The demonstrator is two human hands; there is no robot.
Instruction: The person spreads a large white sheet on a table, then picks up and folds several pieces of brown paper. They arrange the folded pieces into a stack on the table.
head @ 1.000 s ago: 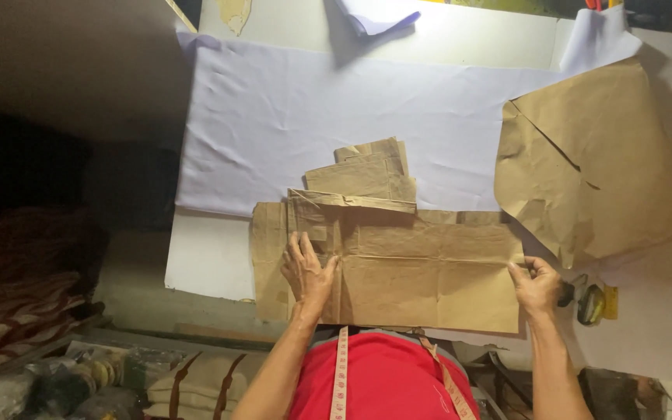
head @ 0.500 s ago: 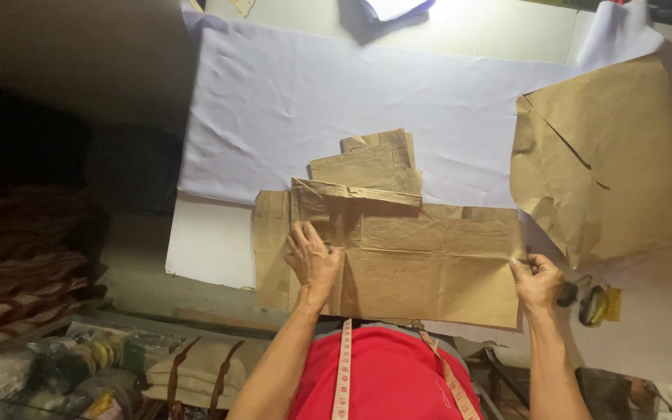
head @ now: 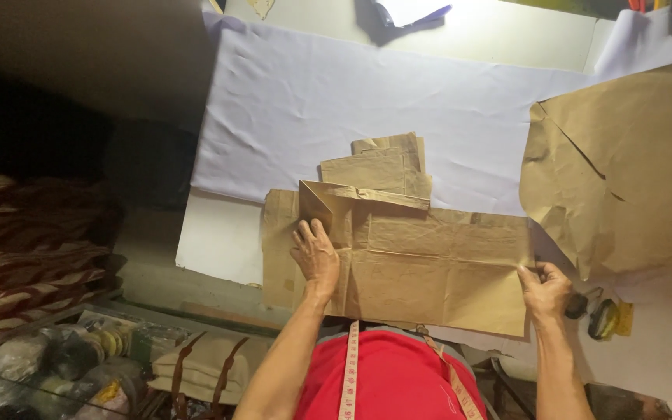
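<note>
A large brown paper pattern piece [head: 421, 264] is seen already laid out near the lower centre of the frame, partly over the near edge of a pale lilac fabric [head: 367, 109] that has been spread flat across the white cutting table [head: 219, 241]. The paper is judged to be laid out but not yet fully flattened: a flap at its upper left remains folded over, and creases run across its face. No marking or cutting on the cloth can be seen. The left hand [head: 316, 257] is pressed palm-down on the left part of the paper with the fingers spread fairly wide, while the right hand [head: 544, 289] is placed at the paper's right edge, the fingers curled in and apparently pinching that edge, though the grip itself cannot be made out clearly. Smaller folded brown paper pieces [head: 386, 165] are stacked just above the large piece, resting on the fabric. A second big sheet of crumpled brown paper [head: 624, 171] is lying at the right of the frame, creased and matte, with an irregular outline. The fabric looks smooth and thin, with faint ripples. A measuring tape [head: 349, 373] is hung around the neck over a red shirt [head: 398, 373] at the bottom centre. Small dark and yellow objects [head: 600, 315] lie near the right hand; their kind cannot be told.
</note>
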